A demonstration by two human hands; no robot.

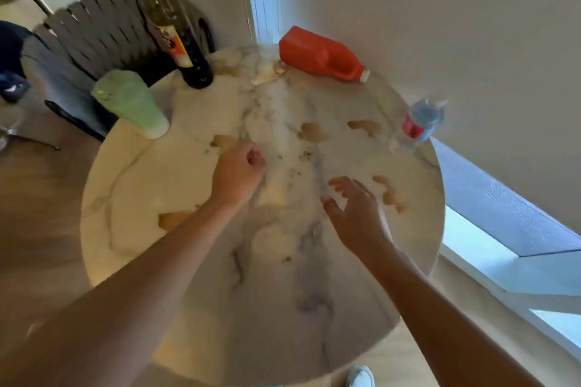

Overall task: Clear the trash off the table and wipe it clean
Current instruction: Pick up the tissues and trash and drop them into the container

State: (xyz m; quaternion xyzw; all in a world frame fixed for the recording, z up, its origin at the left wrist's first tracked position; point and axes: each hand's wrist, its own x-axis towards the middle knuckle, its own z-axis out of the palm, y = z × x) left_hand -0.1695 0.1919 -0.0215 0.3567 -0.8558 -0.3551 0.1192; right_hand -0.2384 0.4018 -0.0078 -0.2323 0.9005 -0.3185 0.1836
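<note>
A round marble table (pixel 188 261) carries brown stains (pixel 314 132) and small crumbs (pixel 306 153). My left hand (pixel 239 171) hovers over the table's middle with its fingers curled into a fist; nothing shows in it. My right hand (pixel 355 210) is beside it, fingers spread, holding nothing. An orange jug (pixel 320 55) lies on its side at the far edge. A clear water bottle (pixel 418 124) with a red label stands at the right edge. A tall oil bottle (pixel 171 25) with a yellow cap and a pale green cup (pixel 132 104) stand at the far left.
A grey slatted chair (pixel 94 31) stands behind the table on the left. A white wall (pixel 440 25) and a low window (pixel 503 229) run close along the right side. Wooden floor (pixel 37 198) lies to the left. A white shoe (pixel 361 377) shows below the table.
</note>
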